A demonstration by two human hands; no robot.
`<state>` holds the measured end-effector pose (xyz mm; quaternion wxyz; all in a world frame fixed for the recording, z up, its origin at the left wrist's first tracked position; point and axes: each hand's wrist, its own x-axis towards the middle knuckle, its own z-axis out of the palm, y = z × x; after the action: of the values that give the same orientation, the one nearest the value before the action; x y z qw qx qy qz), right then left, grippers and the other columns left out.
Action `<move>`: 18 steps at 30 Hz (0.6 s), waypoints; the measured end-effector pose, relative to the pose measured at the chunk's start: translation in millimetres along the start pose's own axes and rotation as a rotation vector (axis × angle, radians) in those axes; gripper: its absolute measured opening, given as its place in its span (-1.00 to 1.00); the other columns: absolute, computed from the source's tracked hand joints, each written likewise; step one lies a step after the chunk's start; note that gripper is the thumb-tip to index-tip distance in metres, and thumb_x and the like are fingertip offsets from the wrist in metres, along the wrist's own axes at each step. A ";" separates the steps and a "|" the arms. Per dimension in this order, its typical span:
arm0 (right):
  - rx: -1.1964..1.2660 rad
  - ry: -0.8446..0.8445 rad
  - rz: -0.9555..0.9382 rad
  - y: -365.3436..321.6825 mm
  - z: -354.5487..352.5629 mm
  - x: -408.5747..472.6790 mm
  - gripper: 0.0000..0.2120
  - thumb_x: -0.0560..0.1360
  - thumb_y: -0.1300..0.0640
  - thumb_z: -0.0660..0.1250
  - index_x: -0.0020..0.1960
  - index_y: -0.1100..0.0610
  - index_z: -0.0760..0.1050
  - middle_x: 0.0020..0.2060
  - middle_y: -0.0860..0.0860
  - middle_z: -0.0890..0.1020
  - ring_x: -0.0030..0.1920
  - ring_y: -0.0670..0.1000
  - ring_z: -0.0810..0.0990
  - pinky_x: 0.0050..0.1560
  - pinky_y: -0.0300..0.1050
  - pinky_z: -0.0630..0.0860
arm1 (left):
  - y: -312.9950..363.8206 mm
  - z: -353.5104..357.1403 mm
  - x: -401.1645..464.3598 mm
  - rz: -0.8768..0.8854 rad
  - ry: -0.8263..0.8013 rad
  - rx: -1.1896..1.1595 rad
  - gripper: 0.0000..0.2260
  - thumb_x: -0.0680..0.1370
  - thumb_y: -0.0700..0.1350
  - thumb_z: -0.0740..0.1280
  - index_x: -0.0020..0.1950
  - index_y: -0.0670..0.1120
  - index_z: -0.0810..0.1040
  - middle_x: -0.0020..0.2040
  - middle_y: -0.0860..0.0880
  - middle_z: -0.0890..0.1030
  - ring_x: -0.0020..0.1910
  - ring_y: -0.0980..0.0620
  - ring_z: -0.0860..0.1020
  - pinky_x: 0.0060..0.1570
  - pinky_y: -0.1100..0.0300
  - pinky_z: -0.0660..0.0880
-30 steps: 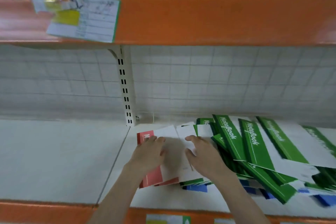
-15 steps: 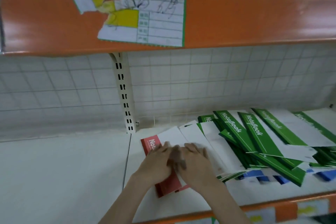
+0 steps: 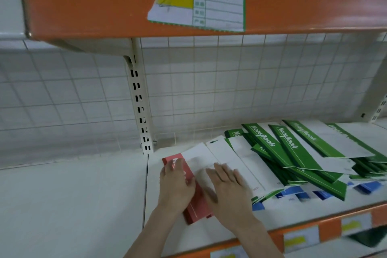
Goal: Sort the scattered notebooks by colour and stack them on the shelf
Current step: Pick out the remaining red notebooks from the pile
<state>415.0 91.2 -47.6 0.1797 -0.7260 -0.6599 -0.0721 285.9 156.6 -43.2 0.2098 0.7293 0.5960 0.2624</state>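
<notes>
We see a white metal shelf board (image 3: 73,205) under an orange-edged upper shelf (image 3: 83,6), where a torn white-and-yellow paper price label (image 3: 201,4) hangs from the lip. A cream slotted upright (image 3: 139,107) stands against the white wire grid backing (image 3: 230,81).

Just right of the upright's foot lies a flat red-and-white paper notebook (image 3: 195,203), its red spine strip carrying white lettering and the rest of its cover plain white. Its long axis runs from the shelf's front edge toward the back wall, leaning a little leftward at the far end. Our left hand (image 3: 176,186) rests on the red strip with fingers laid fairly straight over it; whether the thumb hooks the edge we cannot tell. Our right hand (image 3: 228,188) lies flat just beside it, fingers spread on the white cover, holding nothing.

Further right, a fanned heap of green-and-white notebooks (image 3: 293,153) overlaps itself, each green spine printed "NoteBook", their long axes slanting from front right to back left. Blue notebooks (image 3: 293,191) peek out beneath the heap near the orange front rail (image 3: 326,228), which carries small white-and-yellow tags (image 3: 301,239).
</notes>
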 end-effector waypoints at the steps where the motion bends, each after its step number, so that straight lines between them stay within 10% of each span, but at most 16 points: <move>1: -0.010 -0.004 0.015 -0.1 0.4 -0.6 -0.54 0.40 -0.18 0.08 0.04 -0.01 0.63 0.08 -0.01 0.66 0.12 0.02 0.63 0.20 -0.01 0.51 | 1.0 -2.0 0.9 -0.015 0.019 -0.099 -0.52 0.46 -0.12 0.34 0.37 -0.09 0.34 0.27 -0.09 0.38 0.27 -0.12 0.38 0.28 0.02 0.38; 8: -0.061 -0.042 0.131 -2.3 -0.5 -1.9 -0.51 0.41 -0.17 0.04 0.07 0.01 0.64 0.09 0.01 0.66 0.16 0.04 0.61 0.20 0.09 0.48 | 8.3 -7.4 -0.7 -0.056 0.028 -0.393 -0.40 0.41 -0.30 0.39 0.40 -0.10 0.28 0.24 -0.08 0.38 0.05 0.10 0.39 -0.11 0.44 0.32; 18: 0.070 0.066 -0.211 -14.4 -10.6 -9.1 -0.25 0.38 -0.54 -0.03 0.32 -0.07 0.40 0.23 -0.13 0.56 0.27 -0.05 0.52 0.32 0.19 0.32 | 9.6 -7.5 2.8 -0.247 -0.066 -0.941 -0.56 0.50 -0.35 0.27 0.27 0.04 0.32 0.06 -0.07 0.61 0.05 -0.04 0.58 0.11 0.01 0.51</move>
<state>401.2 79.9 -38.6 0.2179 -0.6430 -0.7284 -0.0915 288.9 157.4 -31.0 0.5651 0.4872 0.4877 0.4532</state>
